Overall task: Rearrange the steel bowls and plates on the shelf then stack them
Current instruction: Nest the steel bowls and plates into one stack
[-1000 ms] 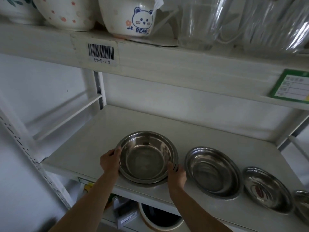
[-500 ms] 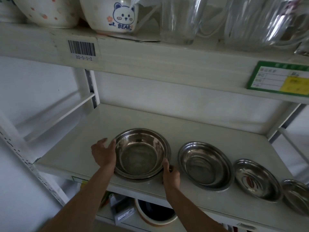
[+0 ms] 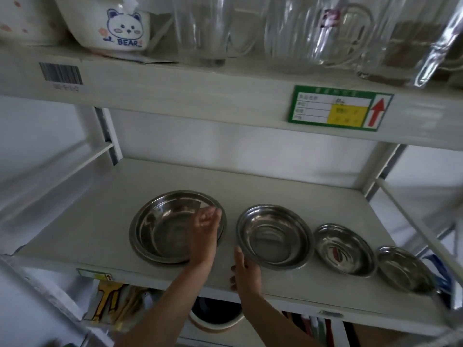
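Note:
Four steel pieces stand in a row on the white shelf [image 3: 82,229]. At the left is a large steel bowl [image 3: 162,229] nested in a wider steel plate. To its right come a medium steel bowl [image 3: 275,237], a small steel plate [image 3: 344,249] and the smallest steel plate [image 3: 404,269]. My left hand [image 3: 204,231] is above the right side of the large bowl, fingers loosely curled near its rim and holding nothing. My right hand [image 3: 244,269] grips the near left rim of the medium bowl, thumb on top.
The shelf above carries a ceramic bear bowl [image 3: 112,26] and several glass jugs [image 3: 300,31]; its front edge has a green label [image 3: 338,108]. A white upright [image 3: 107,136] stands at the back left. Below are packages and a round white container [image 3: 215,319].
My left hand crossed from the large bowl's left rim to above its right side. My right hand left the large bowl and took the medium bowl's rim. The camera shifted right.

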A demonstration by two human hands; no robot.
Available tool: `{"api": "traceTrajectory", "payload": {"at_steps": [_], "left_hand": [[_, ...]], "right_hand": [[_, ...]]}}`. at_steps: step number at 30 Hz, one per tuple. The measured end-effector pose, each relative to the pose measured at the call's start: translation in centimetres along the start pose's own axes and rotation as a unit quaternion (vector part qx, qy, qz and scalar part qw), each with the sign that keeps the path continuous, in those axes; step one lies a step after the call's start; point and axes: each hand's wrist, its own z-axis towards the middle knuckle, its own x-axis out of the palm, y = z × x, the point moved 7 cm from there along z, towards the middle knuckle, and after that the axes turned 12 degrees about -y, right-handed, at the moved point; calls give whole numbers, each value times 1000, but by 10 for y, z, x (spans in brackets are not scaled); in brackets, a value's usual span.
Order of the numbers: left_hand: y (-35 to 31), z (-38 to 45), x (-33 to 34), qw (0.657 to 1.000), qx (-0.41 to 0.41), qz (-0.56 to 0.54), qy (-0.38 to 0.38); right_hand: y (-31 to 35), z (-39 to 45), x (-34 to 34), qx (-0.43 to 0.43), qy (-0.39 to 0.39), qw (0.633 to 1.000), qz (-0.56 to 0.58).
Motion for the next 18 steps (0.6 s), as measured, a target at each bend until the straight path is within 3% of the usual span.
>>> {"api": "traceTrajectory", "payload": {"at_steps": [6,11,18], "left_hand": [[34,-60,19,999,-27,19,26],[71,-80,19,992,-57,110,12],[109,-78,31,974,-208,86,-3]], "right_hand": [[-24,1,-52,48,-24,998,11],[-22,12,-108,36,-86,995,19],[-10,55,-147,58,-118,990,57]]}}
